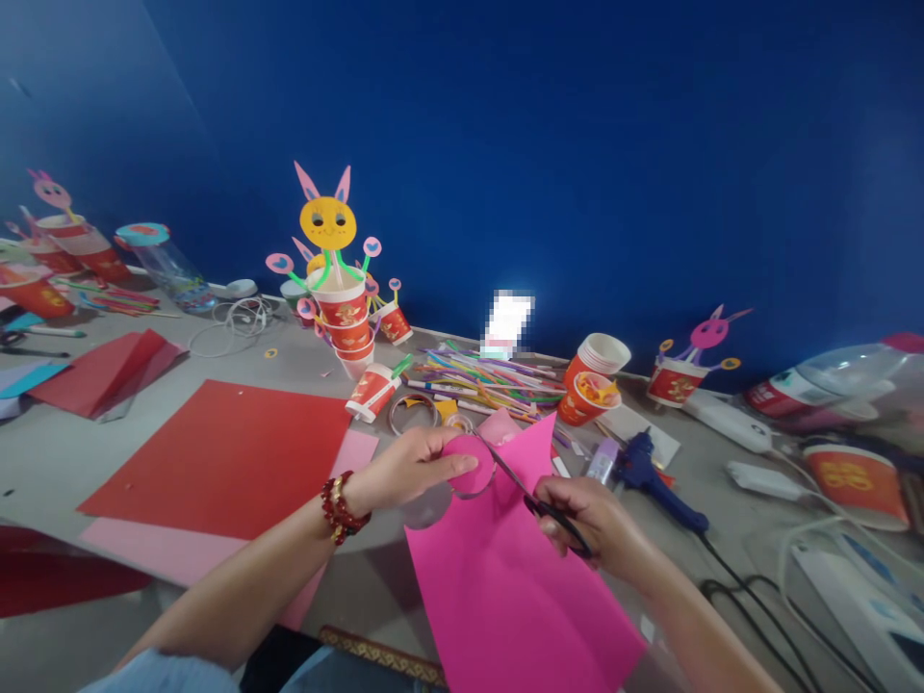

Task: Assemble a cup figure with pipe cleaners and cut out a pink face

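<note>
Near the middle of the view, my left hand [423, 467] pinches a bright pink sheet of paper [520, 577] at a rounded piece near its top edge. A round outline curves around my thumb there. My right hand [584, 515] is closed around the dark handles of a pair of scissors [509, 467]. The blades point up and left, at the edge of the rounded piece. Most of the pink sheet hangs below my hands toward me. Just behind my left hand lies a roll of tape [413, 414].
Red paper [223, 457] lies at left over light pink paper. Behind stand stacked paper cups [343, 308] with a yellow bunny-eared face [328, 223]. Colourful sticks [491, 380] lie mid-table. A blue glue gun [660, 481], its cable, a power strip and a plastic bottle [830, 380] are at right.
</note>
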A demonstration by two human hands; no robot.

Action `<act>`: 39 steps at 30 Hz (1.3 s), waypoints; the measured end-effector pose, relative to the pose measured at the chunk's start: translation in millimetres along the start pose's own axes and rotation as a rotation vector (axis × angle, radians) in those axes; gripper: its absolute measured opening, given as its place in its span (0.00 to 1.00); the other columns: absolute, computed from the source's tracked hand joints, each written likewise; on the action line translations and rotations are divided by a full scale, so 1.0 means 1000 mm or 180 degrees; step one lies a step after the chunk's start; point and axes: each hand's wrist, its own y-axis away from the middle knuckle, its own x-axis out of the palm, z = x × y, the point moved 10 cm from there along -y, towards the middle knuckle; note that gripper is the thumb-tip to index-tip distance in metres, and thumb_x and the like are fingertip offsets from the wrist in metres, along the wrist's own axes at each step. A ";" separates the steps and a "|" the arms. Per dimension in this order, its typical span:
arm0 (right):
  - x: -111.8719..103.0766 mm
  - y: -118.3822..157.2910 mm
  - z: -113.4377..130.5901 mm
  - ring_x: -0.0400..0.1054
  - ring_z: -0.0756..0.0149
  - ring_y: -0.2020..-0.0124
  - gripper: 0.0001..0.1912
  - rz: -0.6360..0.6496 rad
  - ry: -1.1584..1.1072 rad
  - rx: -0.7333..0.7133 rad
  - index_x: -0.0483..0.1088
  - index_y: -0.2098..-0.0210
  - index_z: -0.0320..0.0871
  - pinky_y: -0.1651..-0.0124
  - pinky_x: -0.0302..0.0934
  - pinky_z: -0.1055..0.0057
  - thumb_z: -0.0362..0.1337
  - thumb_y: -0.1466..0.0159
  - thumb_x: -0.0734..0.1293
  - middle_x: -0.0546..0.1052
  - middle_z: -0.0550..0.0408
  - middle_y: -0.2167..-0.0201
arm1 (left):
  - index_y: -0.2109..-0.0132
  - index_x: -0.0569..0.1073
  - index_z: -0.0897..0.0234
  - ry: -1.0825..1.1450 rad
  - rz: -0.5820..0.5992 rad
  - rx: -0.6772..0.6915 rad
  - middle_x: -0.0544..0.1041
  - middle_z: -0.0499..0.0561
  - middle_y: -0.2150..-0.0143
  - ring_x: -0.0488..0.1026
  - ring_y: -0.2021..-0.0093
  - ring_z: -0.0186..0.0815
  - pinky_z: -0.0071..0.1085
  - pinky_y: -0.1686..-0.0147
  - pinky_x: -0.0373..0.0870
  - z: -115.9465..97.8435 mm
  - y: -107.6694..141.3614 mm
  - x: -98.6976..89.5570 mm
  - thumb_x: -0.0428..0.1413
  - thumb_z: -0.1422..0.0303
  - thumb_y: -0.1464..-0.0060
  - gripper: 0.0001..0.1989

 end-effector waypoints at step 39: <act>0.003 -0.001 -0.012 0.54 0.74 0.90 0.32 0.0063 -0.0040 0.0011 0.56 0.78 0.47 0.87 0.44 0.77 0.70 0.47 0.65 0.66 0.63 0.89 | 0.62 0.75 0.68 0.0228 0.0336 0.0004 0.74 0.50 0.67 0.68 0.68 0.32 0.26 0.67 0.64 -0.004 0.000 0.012 0.55 0.54 0.38 0.19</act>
